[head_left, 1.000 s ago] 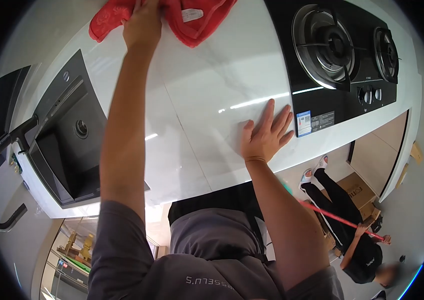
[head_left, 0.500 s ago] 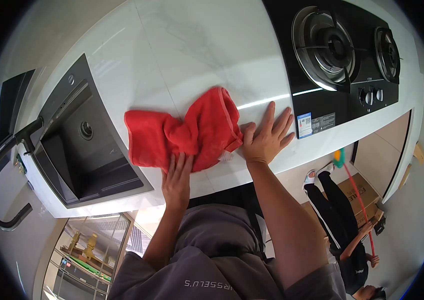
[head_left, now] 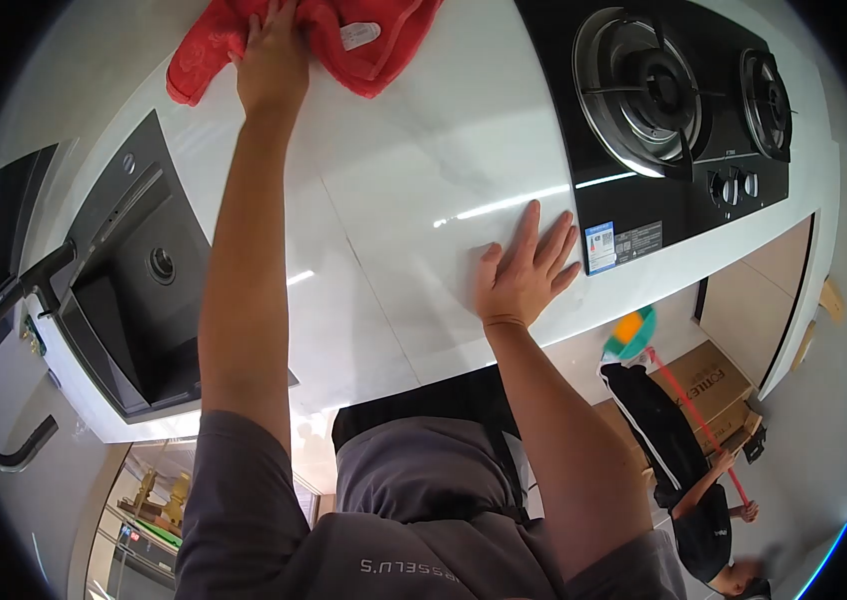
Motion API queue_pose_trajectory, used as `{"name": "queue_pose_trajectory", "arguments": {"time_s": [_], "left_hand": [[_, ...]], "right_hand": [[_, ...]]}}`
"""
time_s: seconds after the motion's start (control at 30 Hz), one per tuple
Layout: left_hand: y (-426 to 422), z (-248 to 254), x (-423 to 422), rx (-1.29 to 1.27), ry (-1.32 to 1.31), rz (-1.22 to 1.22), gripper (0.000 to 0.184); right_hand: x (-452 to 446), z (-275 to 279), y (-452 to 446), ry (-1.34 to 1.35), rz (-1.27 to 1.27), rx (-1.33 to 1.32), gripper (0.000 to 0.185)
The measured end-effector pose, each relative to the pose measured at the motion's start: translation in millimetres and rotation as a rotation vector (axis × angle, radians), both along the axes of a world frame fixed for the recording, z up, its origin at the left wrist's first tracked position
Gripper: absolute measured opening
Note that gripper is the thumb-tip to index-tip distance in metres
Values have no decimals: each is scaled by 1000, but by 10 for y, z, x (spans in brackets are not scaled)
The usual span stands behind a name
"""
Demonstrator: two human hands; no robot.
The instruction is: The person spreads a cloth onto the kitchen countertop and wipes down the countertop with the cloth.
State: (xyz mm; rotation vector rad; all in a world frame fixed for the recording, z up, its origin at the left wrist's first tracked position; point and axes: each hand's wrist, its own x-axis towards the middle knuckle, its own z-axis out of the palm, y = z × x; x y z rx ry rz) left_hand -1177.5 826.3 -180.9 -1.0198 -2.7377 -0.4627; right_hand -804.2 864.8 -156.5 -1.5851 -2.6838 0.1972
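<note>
At the far side of the white countertop [head_left: 424, 130], near the top edge of the view, a red cloth [head_left: 374, 60] lies bunched with its white tag showing. My left hand [head_left: 274, 65] presses on it, arm stretched forward, its fingers sunk into the fabric; the fingertips are partly hidden in the folds. My right hand [head_left: 529, 268] rests palm down on the counter's near part, fingers spread, holding nothing. Just right of its fingertips is the corner of the black gas hob [head_left: 634, 215], where a blue-and-white label [head_left: 601, 247] is stuck.
Left of my left arm sits a dark sink [head_left: 129, 330] with a black faucet [head_left: 4, 310]. Two burners [head_left: 659, 90] take up the hob. Beyond the counter on the right, another person [head_left: 694, 500] holds a red pole [head_left: 694, 410] with a green-and-orange head, near cardboard boxes [head_left: 709, 380].
My left hand has pushed the red cloth from the counter's middle to its far left side. My right hand stays in place. The other person's pole head has swung left.
</note>
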Motion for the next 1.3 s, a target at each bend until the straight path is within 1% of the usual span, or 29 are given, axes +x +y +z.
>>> {"name": "queue_pose_trajectory", "arguments": {"time_s": [0.07, 0.13, 0.2, 0.27, 0.33, 0.37, 0.43, 0.53, 0.6, 0.63, 0.67, 0.7, 0.73, 0.77, 0.8, 0.87, 0.9, 0.93, 0.97, 1.0, 1.07, 1.13, 1.2, 1.27, 1.3], "left_hand": [[-129, 96, 325, 22, 16, -36, 47], [-356, 253, 871, 39, -123, 42, 48], [-816, 142, 1426, -232, 136, -64, 50], [-1220, 330, 2112, -264, -71, -84, 53], [-1675, 448, 2727, -196, -341, -79, 53], [-1858, 511, 2989, -189, -420, -64, 51], [-2104, 589, 3360, -248, -430, -51, 47], [-2108, 594, 3318, -260, -376, -77, 47], [-1939, 582, 3013, -256, -424, -41, 48], [-1806, 544, 2775, -246, -435, -28, 48], [-1739, 394, 2528, -284, -378, -28, 49], [-1559, 371, 2209, -275, -223, -70, 49], [-1320, 395, 1871, -227, -142, -91, 50], [-1079, 385, 1534, -191, -171, -61, 51], [-941, 267, 1194, -99, -104, -103, 52], [-635, 72, 448, 5, -101, -202, 52], [-498, -10, 158, 39, -96, -213, 51], [-356, -20, -45, 29, -139, -195, 48], [-203, 47, -141, 45, -240, -152, 47], [-158, 31, -151, 45, -242, -150, 47], [-143, 8, -140, -27, -118, -149, 45], [-244, 146, 266, -26, -112, -107, 48], [-507, 193, 773, -66, 18, -164, 53], [-878, 252, 1416, -365, 201, -201, 58], [-1017, 332, 1756, -341, -20, -175, 60]], "right_hand": [[-10, 4, 7, -13, -5, 7, 72], [-6, 15, 8, -18, -2, 4, 72], [-6, 9, -3, -17, 0, -3, 72], [-12, -1, 1, 10, -9, 1, 72], [-3, -7, 8, 7, -4, 2, 72], [-2, -6, 8, -1, 1, 7, 72], [-10, 10, 6, 13, -1, 0, 72], [-4, 8, 4, 18, -4, -7, 71], [-3, 3, 17, 7, -7, -6, 71], [-12, 5, 18, 21, -5, -8, 71], [-4, 12, 11, 32, -3, -11, 71], [3, 15, 12, 29, -10, -9, 71], [0, 14, 15, 29, -12, -12, 71], [-4, 15, 16, 29, -13, -16, 71], [-8, 20, 16, 29, -17, -13, 71], [-12, 35, 16, -32, -14, -15, 71], [-12, 39, 17, -35, -18, -11, 71], [-14, 42, 18, -37, -19, -18, 71], [-13, 46, 17, -39, -17, -27, 71], [-16, 50, 17, -41, -16, -27, 71], [-29, 44, 13, 15, -41, -35, 71], [-20, 29, 8, 19, -35, -28, 71], [-14, 17, 13, 25, -30, -22, 71], [-4, 11, 10, 18, -22, -12, 71], [-5, 19, 4, 21, -19, -16, 71]]}}
